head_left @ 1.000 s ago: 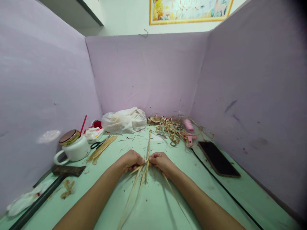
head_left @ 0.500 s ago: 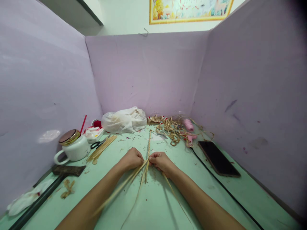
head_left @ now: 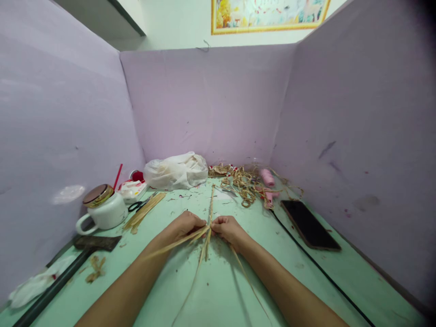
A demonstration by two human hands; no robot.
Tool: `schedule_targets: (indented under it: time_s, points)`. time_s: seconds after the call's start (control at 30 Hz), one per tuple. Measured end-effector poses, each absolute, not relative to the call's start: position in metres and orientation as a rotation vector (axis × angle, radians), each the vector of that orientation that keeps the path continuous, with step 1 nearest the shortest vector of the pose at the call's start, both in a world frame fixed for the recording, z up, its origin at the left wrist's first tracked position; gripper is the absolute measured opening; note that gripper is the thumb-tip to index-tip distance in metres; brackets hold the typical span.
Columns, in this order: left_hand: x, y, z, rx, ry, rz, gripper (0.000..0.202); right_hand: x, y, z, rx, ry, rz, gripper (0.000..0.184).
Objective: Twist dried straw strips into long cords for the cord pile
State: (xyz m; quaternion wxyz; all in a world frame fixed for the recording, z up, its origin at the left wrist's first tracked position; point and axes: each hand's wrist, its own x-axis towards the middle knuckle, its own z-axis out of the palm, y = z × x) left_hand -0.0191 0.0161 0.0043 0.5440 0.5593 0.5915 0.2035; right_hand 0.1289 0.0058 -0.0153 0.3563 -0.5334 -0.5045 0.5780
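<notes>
My two hands meet over the middle of the green table [head_left: 218,290], both pinched on a bunch of pale straw strips [head_left: 207,240]. My left hand [head_left: 184,225] is closed on strips that fan out to the left across my forearm. My right hand [head_left: 227,228] is closed on the crossing point of the strips. One strip runs straight away from me toward the back; others trail toward me over the tabletop.
A white mug with a gold lid [head_left: 102,208], scissors [head_left: 139,205], spare strips [head_left: 145,211] and a hammer [head_left: 85,250] lie at left. A plastic bag [head_left: 176,171], woven straw pieces [head_left: 243,184] and pink thread [head_left: 267,177] sit at the back. A phone [head_left: 309,224] lies at right. Purple panels wall in the table.
My left hand has swung one strip from pointing down toward me out to the left, across my forearm. My right hand has kept its grip in place.
</notes>
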Motion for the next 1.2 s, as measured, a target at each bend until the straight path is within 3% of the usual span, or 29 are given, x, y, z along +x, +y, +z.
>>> schedule_targets:
  time_s: [0.57, 0.83, 1.03, 1.2]
  points:
    - [-0.009, 0.02, -0.007, 1.234, 1.473, 0.501, 0.015, 0.127, 0.012, -0.027, -1.333, -1.161, 1.498, 0.009]
    - [-0.003, 0.016, -0.002, 0.996, 1.237, 0.48, 0.003, 0.129, 0.009, -0.022, -1.294, -1.149, 1.594, 0.007]
    - [-0.001, 0.014, -0.001, 1.038, 1.367, 0.508, 0.019, 0.134, 0.011, -0.021, -1.288, -1.216, 1.652, 0.01]
    - [-0.002, 0.015, -0.001, 1.165, 1.414, 0.456, 0.021, 0.136, 0.01, -0.02, -1.231, -1.255, 1.69, 0.013]
